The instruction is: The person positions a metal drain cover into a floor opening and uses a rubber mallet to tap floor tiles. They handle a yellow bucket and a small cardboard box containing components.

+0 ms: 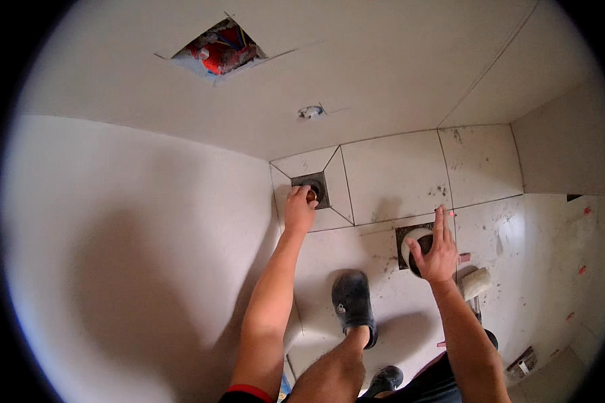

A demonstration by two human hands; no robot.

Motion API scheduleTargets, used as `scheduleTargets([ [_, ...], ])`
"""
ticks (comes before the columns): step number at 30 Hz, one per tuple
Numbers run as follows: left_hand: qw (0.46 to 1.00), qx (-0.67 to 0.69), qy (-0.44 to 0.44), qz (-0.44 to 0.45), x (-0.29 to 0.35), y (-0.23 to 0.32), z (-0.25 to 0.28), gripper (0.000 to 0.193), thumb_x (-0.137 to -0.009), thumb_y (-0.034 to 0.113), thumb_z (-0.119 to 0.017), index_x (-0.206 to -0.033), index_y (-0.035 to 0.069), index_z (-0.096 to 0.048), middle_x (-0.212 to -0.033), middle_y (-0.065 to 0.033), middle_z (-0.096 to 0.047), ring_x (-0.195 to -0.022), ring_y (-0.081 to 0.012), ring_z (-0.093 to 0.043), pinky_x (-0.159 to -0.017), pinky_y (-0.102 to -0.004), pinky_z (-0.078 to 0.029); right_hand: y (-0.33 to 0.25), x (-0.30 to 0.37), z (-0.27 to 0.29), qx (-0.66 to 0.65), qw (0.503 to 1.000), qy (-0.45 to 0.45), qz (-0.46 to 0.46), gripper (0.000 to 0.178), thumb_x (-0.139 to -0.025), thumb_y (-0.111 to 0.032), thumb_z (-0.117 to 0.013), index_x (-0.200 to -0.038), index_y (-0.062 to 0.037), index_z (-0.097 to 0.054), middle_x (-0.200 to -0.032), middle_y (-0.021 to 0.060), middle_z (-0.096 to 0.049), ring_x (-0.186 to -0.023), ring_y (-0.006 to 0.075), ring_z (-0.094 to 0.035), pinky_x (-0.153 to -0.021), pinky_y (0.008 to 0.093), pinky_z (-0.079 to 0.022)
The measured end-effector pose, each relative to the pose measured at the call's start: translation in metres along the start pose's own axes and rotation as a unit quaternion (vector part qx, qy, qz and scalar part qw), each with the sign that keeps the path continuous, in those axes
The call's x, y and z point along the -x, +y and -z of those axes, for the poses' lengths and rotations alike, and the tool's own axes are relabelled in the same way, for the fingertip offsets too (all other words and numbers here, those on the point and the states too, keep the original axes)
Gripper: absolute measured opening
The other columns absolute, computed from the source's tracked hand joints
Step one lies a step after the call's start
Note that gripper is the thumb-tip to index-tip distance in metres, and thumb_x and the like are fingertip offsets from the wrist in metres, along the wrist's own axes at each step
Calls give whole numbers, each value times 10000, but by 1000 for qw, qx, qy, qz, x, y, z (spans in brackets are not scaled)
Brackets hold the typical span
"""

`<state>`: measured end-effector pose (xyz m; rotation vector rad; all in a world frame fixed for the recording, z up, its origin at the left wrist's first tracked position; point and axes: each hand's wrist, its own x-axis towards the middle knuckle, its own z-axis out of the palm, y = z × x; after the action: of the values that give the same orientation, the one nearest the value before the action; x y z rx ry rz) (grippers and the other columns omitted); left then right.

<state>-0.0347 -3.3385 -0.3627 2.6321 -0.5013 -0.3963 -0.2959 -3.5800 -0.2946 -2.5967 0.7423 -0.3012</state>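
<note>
My left hand (300, 211) reaches to a dark square opening (321, 196) in the floor tiles by the left wall. Its fingers are curled around a small round brass-coloured piece (312, 195), partly hidden by them. Around that opening the tile is cut along diagonal lines. Resting at the edge of a wide white pipe (406, 250), my right hand (439, 255) has its fingers stretched out and thumb apart. The pipe stands in a second square cut-out (401, 233) and is partly covered by this hand.
A diamond-shaped hole (216, 52) with wires and a smaller hole (310, 112) open in the wall. A pale sponge-like block (476, 283) lies right of my right hand. My foot in a dark clog (353, 299) stands between my arms. Red bits (582, 270) dot the right side.
</note>
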Motion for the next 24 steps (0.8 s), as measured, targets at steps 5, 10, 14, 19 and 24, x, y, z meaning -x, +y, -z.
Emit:
scheduleTargets([
  [5, 999, -37, -5, -39, -16, -2, 1, 468, -747, 115, -763, -1182, 20, -619, -1153, -146, -606, -1144, -331, -532, -975, -401, -441, 0, -6, 2, 0, 1000, 1, 2, 951, -802, -523, -684, -1488, -12, -267, -1457, 232, -408, -1179, 402, -542, -923, 427, -478],
  [10, 997, -35, 16, -64, -16, -16, -10, 503, -757, 137, -757, -1221, 26, -599, -1205, -154, -589, -1140, -343, -533, -982, -411, -440, -2, -8, -1, -11, 1000, -1, 3, 949, -800, -522, -680, -1490, -16, -269, -1463, 228, -403, -1171, 389, -551, -911, 419, -484],
  [14, 988, -61, 100, -97, -11, -13, -17, 534, -749, 56, -724, -1258, 22, -565, -1220, -141, -571, -1135, -332, -528, -979, -407, -439, -1, -7, 4, -33, 998, -43, -35, 947, -817, -514, -671, -1497, -18, -236, -1466, 252, -383, -1287, 413, -458, -1011, 436, -430],
  [19, 988, -126, -15, -84, 7, -13, -23, 548, -771, 1, -575, -1317, 29, -526, -1409, -135, -462, -1277, -319, -447, -1074, -437, -346, 1, -7, 7, -27, 997, -49, -46, 943, -818, -531, -661, -1495, -21, -247, -1462, 249, -392, -1277, 413, -469, -1005, 435, -434],
  [24, 970, -223, -83, -51, 24, -3, -28, 656, -776, 27, -531, -1421, 32, -415, -1534, -102, -337, -1442, -278, -255, -1162, -528, -152, 0, -4, 3, -36, 997, -43, -44, 932, -825, -535, -649, -1496, -27, -249, -1463, 241, -395, -1261, 416, -483, -981, 439, -450],
])
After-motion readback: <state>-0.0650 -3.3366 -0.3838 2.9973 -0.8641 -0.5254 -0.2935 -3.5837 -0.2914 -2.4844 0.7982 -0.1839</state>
